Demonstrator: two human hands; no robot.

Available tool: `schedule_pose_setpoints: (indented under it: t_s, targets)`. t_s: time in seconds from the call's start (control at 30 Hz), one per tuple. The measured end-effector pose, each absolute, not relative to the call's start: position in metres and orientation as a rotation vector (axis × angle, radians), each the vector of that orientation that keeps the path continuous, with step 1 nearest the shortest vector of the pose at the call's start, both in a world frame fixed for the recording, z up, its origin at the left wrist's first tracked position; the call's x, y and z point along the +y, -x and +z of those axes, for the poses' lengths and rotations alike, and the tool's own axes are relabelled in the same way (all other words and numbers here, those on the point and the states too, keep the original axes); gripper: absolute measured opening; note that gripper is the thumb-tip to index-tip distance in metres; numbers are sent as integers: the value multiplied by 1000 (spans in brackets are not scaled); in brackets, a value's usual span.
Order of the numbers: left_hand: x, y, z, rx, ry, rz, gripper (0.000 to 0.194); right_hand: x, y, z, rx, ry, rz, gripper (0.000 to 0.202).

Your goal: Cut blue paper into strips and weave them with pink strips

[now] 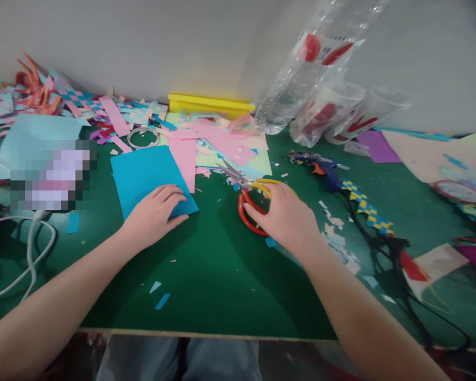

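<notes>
My left hand (pixel 155 214) rests on a blue sheet of paper (pixel 143 164), its slightly bent fingers and thumb apart near the paper's right edge. A pair of scissors (pixel 245 182) lies to the right, with one red and one yellow handle and its blades pointing away and to the left, slightly parted. My right hand (pixel 291 217) is on the scissors' handles, thumb by the red loop and fingers around the yellow one. Pink paper strips (pixel 182 159) lie just behind the blue sheet.
Behind are a yellow bar (pixel 210 105), a tape roll (pixel 143 137) and heaped paper scraps (pixel 115 114). A plastic bottle (pixel 293 79) and wrapped cups (pixel 325 108) stand at the back right. A glue gun (pixel 325 172) with its cord lies right; a blurred phone (pixel 59 177) is left.
</notes>
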State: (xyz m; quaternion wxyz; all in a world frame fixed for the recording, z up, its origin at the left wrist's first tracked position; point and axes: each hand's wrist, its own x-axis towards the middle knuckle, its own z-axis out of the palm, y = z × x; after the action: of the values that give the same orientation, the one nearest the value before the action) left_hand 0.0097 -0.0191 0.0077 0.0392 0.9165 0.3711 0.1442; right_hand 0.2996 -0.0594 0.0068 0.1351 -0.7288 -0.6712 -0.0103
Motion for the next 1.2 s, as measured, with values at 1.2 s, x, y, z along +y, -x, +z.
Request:
schedule_pose_setpoints:
  t_s: [1.2]
  targets:
    - [-43,-9,37,1167,-2897,1727,40,85,-263,5,-1122,1227,559,20]
